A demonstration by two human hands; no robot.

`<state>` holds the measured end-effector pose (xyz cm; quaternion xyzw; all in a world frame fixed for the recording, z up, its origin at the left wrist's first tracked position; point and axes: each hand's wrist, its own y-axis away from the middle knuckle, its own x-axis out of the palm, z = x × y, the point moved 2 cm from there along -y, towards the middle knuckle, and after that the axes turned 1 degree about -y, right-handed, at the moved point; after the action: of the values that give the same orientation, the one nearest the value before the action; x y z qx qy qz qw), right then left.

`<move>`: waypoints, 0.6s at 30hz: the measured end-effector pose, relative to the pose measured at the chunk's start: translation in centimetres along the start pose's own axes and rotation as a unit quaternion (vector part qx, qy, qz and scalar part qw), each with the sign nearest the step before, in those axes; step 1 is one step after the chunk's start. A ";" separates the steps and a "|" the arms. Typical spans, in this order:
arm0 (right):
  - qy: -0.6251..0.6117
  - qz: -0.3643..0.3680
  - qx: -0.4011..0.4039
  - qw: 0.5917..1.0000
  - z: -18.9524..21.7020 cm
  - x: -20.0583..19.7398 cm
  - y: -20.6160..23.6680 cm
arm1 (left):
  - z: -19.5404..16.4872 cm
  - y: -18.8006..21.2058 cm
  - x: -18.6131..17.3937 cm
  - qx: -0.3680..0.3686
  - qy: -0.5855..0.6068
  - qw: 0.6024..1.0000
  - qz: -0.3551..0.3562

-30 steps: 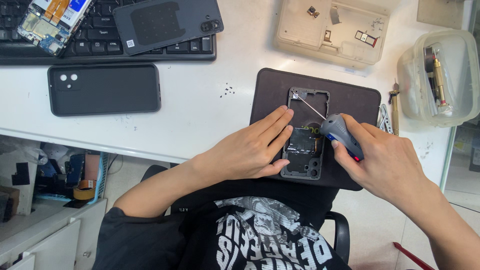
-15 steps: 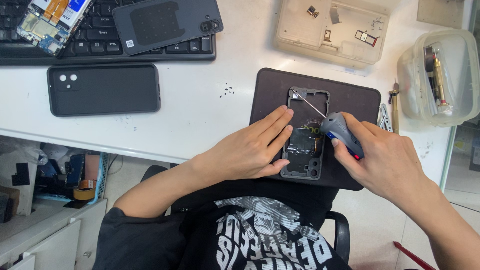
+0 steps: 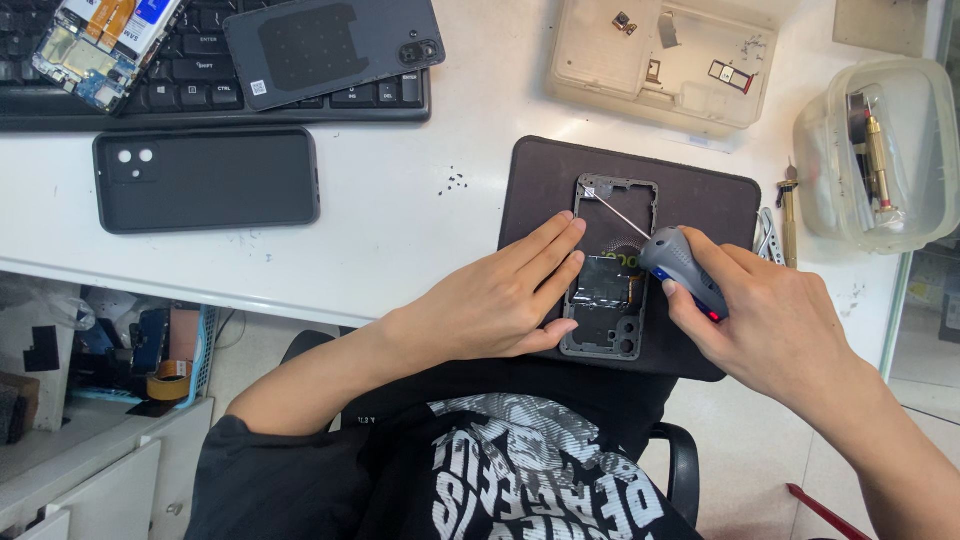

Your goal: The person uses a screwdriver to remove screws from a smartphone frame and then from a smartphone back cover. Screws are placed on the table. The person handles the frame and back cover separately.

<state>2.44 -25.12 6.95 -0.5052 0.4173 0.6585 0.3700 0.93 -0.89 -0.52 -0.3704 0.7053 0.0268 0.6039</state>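
Screwdriver and hands, same place as before.

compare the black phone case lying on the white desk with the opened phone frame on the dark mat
The black phone case lies crosswise, whole and untouched; the opened grey phone frame lies lengthwise on the dark mat, insides bared, pinned by the left hand while the right hand works a grey-handled screwdriver at its top corner. Both are flat, phone-sized rectangles.

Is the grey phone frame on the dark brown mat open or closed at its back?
Open: the grey phone frame has no back cover, and its inner parts show.
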 end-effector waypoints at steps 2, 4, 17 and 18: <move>0.000 0.005 0.008 1.000 0.0 0.0 -0.1 | 0.0 0.0 0.0 0.000 -0.001 1.000 0.000; 0.005 0.009 0.011 1.000 0.1 0.1 -0.1 | 0.0 0.0 0.0 -0.002 0.000 1.000 0.002; 0.024 0.030 0.031 0.999 0.2 0.1 -0.4 | 0.1 0.1 0.3 0.003 -0.016 1.000 0.006; 0.024 0.026 0.030 0.999 0.1 0.1 -0.4 | 0.1 0.0 0.3 0.004 -0.016 1.000 0.007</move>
<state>2.71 -24.85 6.84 -0.4988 0.4586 0.6426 0.3577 0.99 -0.96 -0.82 -0.3623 0.6981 0.0346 0.6167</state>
